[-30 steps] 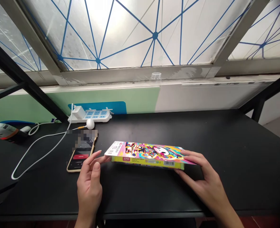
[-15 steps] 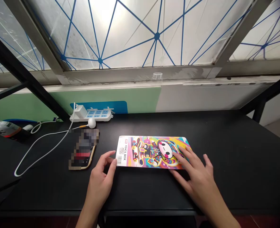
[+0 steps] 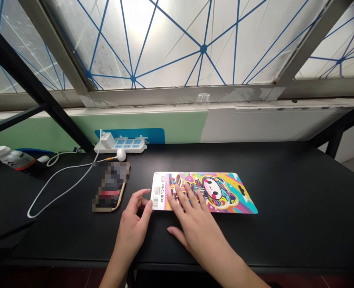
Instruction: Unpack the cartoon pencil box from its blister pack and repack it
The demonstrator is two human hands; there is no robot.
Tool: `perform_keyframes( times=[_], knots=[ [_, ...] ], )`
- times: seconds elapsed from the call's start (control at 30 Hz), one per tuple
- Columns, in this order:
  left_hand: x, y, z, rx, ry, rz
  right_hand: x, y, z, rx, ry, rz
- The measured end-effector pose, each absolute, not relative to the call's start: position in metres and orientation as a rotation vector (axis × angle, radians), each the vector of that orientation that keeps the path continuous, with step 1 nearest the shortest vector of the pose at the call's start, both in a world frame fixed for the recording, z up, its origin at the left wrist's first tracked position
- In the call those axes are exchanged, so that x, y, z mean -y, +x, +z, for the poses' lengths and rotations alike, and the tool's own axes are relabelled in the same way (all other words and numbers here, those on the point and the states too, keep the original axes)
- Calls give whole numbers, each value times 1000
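Note:
A flat, colourful package printed "PENCIL BOX", with a cartoon figure in a bear-eared hood, lies lengthwise on the black desk. It has a white strip with a barcode at its left end and a dark hanging hole near its right end. My left hand is at that left end, its curled fingers and thumb against the edge. Spread flat, the fingers of my right hand rest on the package's left half and cover much of the skateboard picture. The right thumb is out over the desk below the lower edge.
Left of the package lies a phone, its screen blurred out. Behind it are a power strip and a looped white cable. A white-capped bottle lies at far left. A clear cup stands by the window.
My right hand has moved left across the package, from the hooded head to the skateboard part, uncovering the right end. My left hand stays at the left edge. The view has shifted slightly.

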State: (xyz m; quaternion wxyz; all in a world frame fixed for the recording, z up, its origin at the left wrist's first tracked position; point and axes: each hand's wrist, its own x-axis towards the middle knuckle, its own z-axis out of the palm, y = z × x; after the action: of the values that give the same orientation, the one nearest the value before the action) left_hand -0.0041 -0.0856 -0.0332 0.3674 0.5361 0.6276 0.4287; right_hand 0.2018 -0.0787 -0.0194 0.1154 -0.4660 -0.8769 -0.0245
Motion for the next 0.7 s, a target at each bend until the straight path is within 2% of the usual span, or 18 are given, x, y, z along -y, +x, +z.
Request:
perform_keyframes(
  times=[0.47,0.7],
  knots=[
    [88,8,-27,-1590,1352,1051,78,276,-8,2648,-1397,198],
    [89,9,-26,-1602,1364,1050,81,299,-9,2597,-1493,190]
  ],
)
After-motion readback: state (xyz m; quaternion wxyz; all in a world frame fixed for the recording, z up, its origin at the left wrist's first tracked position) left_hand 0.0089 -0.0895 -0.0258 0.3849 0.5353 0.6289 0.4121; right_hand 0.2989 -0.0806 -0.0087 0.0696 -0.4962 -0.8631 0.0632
